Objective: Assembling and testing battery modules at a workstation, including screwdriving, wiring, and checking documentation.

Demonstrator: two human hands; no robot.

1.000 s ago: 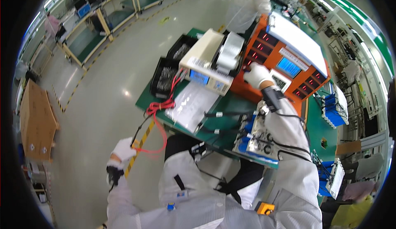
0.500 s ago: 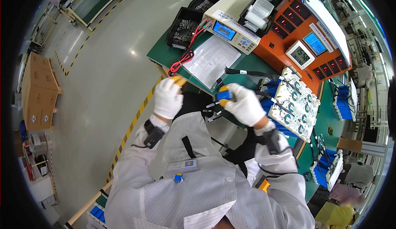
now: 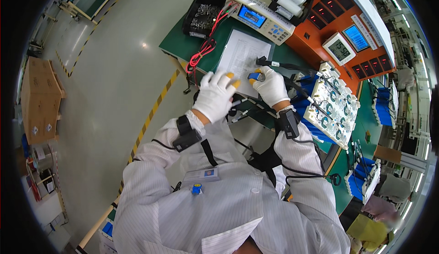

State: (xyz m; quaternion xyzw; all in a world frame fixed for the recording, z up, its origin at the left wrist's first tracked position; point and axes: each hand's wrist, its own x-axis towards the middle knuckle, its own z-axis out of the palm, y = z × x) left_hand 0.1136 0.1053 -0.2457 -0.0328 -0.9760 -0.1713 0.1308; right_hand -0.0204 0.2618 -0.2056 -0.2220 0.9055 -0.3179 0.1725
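My right hand (image 3: 271,87), in a white glove with yellow fingertips, pinches a small blue block (image 3: 254,76) over the paper sheet (image 3: 242,48) near the bench edge; the block's exact kind is not clear. My left hand (image 3: 215,96), gloved the same way, has its fingers apart and holds nothing, just in front of that edge. Black cables (image 3: 288,65) run past my right hand to a battery pack (image 3: 333,107) with a white top frame and blue cells. Below my hands hang cable ends with white sleeves (image 3: 240,116).
Behind the sheet stand a beige tester (image 3: 256,11) with red leads (image 3: 201,55), black bins of small metal parts (image 3: 203,18) and an orange meter console (image 3: 315,34) with a clock (image 3: 339,49). More battery packs (image 3: 362,179) lie at right. A cardboard box (image 3: 41,100) stands at left.
My right hand has moved forward over the sheet with the blue block. My left hand has come right, closer to it, and its fingers have spread.
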